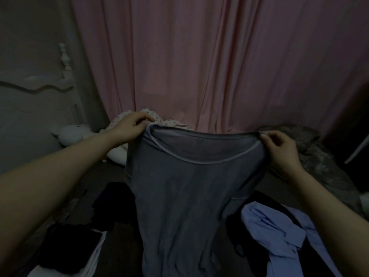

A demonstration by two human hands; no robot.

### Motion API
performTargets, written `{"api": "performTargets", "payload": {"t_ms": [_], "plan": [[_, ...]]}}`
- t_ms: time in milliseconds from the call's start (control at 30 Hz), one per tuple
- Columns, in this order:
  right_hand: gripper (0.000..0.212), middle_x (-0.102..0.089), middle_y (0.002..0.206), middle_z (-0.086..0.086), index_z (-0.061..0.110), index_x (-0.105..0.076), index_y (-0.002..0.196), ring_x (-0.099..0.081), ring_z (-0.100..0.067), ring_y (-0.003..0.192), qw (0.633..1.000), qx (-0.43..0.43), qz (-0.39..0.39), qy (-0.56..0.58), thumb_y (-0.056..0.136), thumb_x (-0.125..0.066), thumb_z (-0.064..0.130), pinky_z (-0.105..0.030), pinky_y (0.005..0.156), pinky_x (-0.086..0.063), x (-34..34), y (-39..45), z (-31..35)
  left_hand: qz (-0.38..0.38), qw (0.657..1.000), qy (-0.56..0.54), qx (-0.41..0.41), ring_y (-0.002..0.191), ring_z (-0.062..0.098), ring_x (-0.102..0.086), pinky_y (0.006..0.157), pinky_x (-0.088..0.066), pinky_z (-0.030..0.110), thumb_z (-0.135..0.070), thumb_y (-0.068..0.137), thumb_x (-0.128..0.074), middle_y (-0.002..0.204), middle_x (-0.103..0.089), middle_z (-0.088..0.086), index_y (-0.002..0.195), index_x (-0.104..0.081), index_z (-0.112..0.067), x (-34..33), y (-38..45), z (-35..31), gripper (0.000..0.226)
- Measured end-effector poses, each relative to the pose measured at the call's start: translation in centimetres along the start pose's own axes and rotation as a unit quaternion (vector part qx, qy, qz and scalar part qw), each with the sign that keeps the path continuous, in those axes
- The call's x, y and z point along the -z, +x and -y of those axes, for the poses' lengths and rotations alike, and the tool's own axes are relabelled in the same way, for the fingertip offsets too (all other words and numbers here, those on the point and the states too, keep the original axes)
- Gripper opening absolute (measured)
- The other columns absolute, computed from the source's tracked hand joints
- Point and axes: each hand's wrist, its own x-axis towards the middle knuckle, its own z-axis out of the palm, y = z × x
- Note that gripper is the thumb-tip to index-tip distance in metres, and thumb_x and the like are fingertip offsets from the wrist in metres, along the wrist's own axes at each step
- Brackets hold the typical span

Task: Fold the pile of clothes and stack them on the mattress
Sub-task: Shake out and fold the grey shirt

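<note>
Grey top [179, 196] hangs spread between your left hand [129, 126] and right hand [279, 150], fingers pinching each shoulder above the clothes pile [279, 232]. Next, lay it flat to fold.

Nothing readable here, honestly. No print, tag or logo shows on the grey shirt [179, 196], and the light blue garment [279, 230] is plain too. It's way too dim for any small lettering.

grey top [179, 196], pale trim | pink curtain [199, 56] | shirt [279, 232] seemingly light-blue
</note>
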Motion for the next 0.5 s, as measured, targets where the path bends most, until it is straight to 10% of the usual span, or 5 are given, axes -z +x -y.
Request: {"api": "performTargets", "payload": {"t_ms": [167,300,500], "plan": [[0.019,-0.059,0.085,-0.008,0.003,-0.063,0.094,-0.05,-0.015,0.079,0.986,0.094,-0.014,-0.134,0.091,-0.061,0.022,-0.016,0.058,-0.035,2.1,3.9,3.2,-0.009,0.993,0.107,-0.05,0.073,0.014,-0.049,0.062,-0.035,0.025,-0.049,0.079,-0.062,0.072,-0.052,-0.002,0.074,-0.061,-0.014,2.6,1.6,-1.6,0.035],[0.032,-0.062,0.093,-0.014,0.008,-0.062,0.101,-0.057,-0.027,0.085,0.961,0.124,-0.019,-0.245,0.09,-0.059,0.038,-0.031,0.069,-0.04,3.8,7.4,6.7,-0.134,0.991,0.007,0.006,0.08,0.013,-0.047,0.053,-0.034,0.01,-0.02,0.089,-0.063,0.084,-0.055,0.007,0.092,-0.065,-0.005,5.1,4.7,-4.8,0.016],[0.038,-0.05,0.068,-0.013,0.007,-0.052,0.069,-0.052,-0.027,0.07,0.952,0.088,0.025,-0.293,0.091,-0.057,0.039,-0.034,0.057,-0.032,1.4,7.4,8.3,-0.069,0.991,0.087,0.074,0.094,0.022,-0.056,0.068,-0.03,0.021,-0.03,0.093,-0.054,0.097,-0.059,0.014,0.102,-0.065,0.002,3.4,5.8,-7.6,0.035]]}}
